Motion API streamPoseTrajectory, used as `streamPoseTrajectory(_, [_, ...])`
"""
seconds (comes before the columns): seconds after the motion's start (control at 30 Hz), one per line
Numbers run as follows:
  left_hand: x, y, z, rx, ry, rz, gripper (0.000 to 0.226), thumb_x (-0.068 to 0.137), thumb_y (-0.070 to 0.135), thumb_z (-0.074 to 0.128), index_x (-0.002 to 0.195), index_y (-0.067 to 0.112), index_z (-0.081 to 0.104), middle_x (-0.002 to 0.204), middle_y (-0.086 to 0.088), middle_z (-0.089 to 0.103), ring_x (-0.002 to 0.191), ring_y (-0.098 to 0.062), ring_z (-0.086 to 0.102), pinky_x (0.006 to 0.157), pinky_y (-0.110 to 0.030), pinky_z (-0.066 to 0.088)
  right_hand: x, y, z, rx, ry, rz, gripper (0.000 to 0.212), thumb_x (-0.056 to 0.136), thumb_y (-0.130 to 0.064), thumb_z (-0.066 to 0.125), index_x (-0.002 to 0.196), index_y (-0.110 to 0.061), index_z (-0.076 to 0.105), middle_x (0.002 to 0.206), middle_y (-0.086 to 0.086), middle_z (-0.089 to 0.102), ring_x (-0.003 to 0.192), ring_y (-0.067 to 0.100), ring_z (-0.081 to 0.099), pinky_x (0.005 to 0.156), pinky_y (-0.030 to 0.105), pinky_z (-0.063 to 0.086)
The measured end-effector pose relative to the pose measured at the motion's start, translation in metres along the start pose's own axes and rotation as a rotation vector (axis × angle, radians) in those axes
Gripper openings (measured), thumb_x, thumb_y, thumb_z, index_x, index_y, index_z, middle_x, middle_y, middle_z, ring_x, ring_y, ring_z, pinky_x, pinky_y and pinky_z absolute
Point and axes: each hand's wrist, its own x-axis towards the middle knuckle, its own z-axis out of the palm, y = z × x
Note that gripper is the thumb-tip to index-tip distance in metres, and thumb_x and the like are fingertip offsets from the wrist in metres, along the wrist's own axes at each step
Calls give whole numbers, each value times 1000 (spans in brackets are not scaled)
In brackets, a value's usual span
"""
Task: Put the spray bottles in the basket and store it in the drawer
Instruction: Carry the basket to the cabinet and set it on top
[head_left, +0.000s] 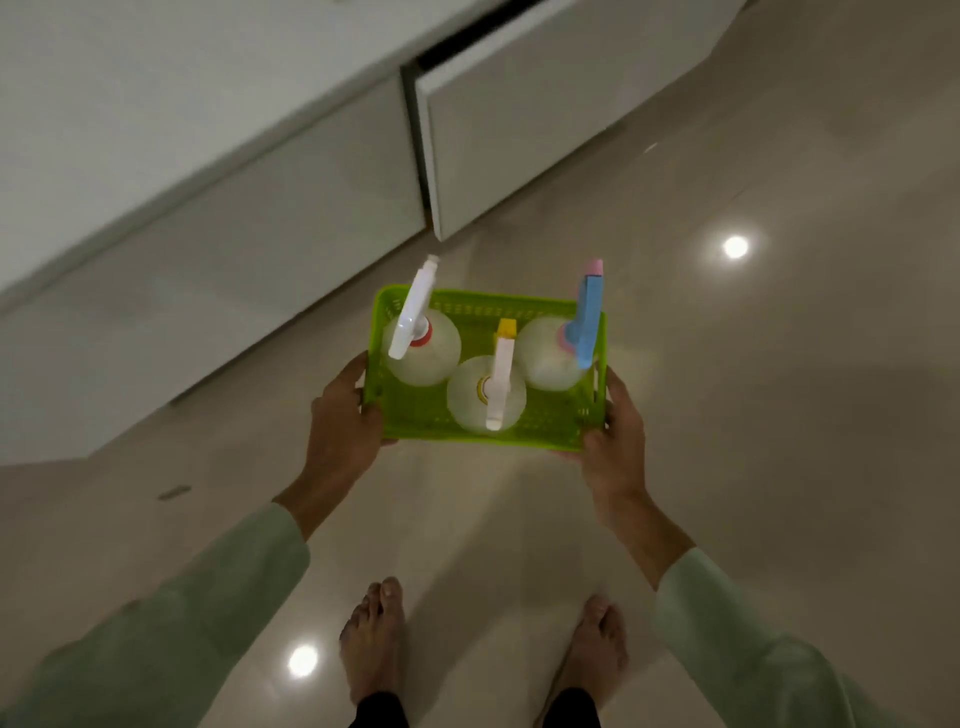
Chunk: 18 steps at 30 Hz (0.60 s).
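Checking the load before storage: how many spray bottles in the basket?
3, all upright in the green basket: white-trigger bottle at left, yellow-tipped bottle front middle, blue-trigger bottle at right. None looks hidden.

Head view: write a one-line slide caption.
Both hands, left hand and right hand, carry green basket of three spray bottles toward slightly open drawer.

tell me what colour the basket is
Bright lime green basket, seen in the head view, the only one.

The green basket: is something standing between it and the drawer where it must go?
Nothing visible on the floor between the green basket, held by the left hand and right hand, and the drawer. The drawer is only slightly open.
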Motion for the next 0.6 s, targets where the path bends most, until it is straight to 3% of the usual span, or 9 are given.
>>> streamPoseTrajectory(0.13, [-59,42,-49,-80,44,-42,69,90,-16,43,147,22,44,105,-11,68,79,-17,70,62,-40,63,-35,-79,-15,8,-119,20,83,75,14,39,142,-33,53,115,12,71,98,34,72,62,55,63])
streamPoseTrajectory(0.3, [-129,90,-113,-173,111,-83,71,90,-17,45,147,25,45,108,-14,69,88,-23,72,65,-43,64,-79,-182,-22,-42,-250,14,65,88,2,53,144,-31,52,117,10,71,95,31,74,59,47,64])
streamPoseTrajectory(0.43, [-160,116,-163,-261,158,-71,67,89,-17,47,145,19,47,113,-16,70,92,-27,72,62,-39,64,-102,-252,-10,-90,-350,-35,64,92,5,43,141,-36,51,119,8,68,94,25,72,64,47,65])
streamPoseTrajectory(0.6, [-166,134,-224,-318,237,-53,69,87,-17,47,145,22,48,100,-12,73,84,-28,74,58,-32,63,-116,-312,33,-114,-450,-118,71,88,8,39,141,-36,53,119,5,69,99,24,72,62,43,64])
